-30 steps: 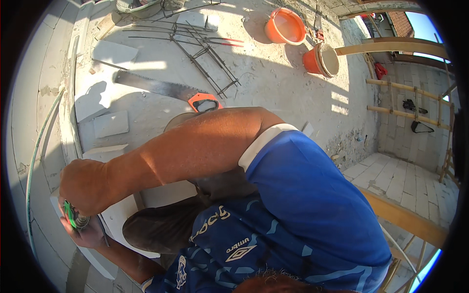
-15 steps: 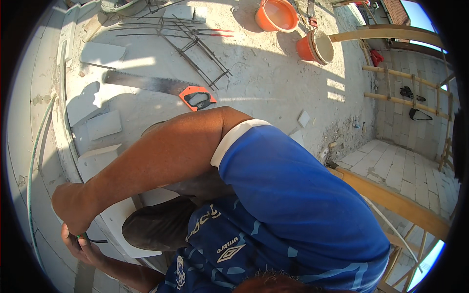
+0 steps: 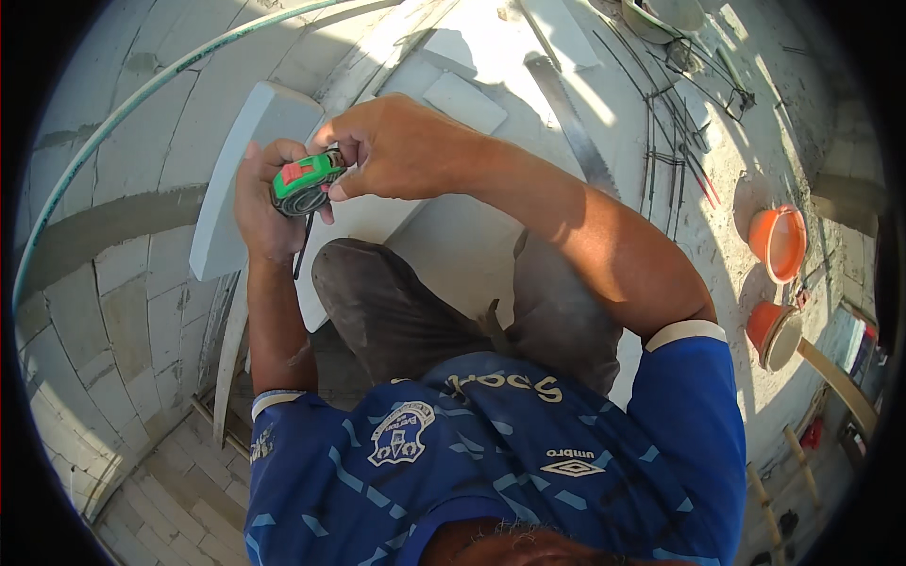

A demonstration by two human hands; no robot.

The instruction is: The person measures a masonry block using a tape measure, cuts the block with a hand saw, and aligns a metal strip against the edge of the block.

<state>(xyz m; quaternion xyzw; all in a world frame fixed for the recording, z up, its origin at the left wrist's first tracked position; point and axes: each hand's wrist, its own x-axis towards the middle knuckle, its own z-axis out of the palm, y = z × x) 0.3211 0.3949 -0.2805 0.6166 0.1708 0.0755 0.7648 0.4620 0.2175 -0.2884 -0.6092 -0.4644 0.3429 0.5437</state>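
A green tape measure (image 3: 307,181) with a red button and a black strap rests in my left hand (image 3: 260,208), the fingers wrapped round it. My right hand (image 3: 392,146) reaches across from the right and is closed at the tape measure's upper right end, thumb and fingertips touching it. Whether a bit of blade is pinched there is hidden by the fingers. Just behind my left hand stands a pale block (image 3: 226,184). Another white block (image 3: 363,222) lies below my right wrist, in front of my bent knees.
A handsaw (image 3: 571,127) lies on the floor beyond my right forearm. Farther right are a wire rebar frame (image 3: 670,141) and two orange buckets (image 3: 781,247). A green hose (image 3: 127,113) curves along the block wall (image 3: 90,302) at left. White slabs (image 3: 467,102) lie ahead.
The view has swung left, so the saw, rebar and buckets now sit farther right. Both hands and the tape measure, partly hidden low at left before, now show plainly in the upper left.
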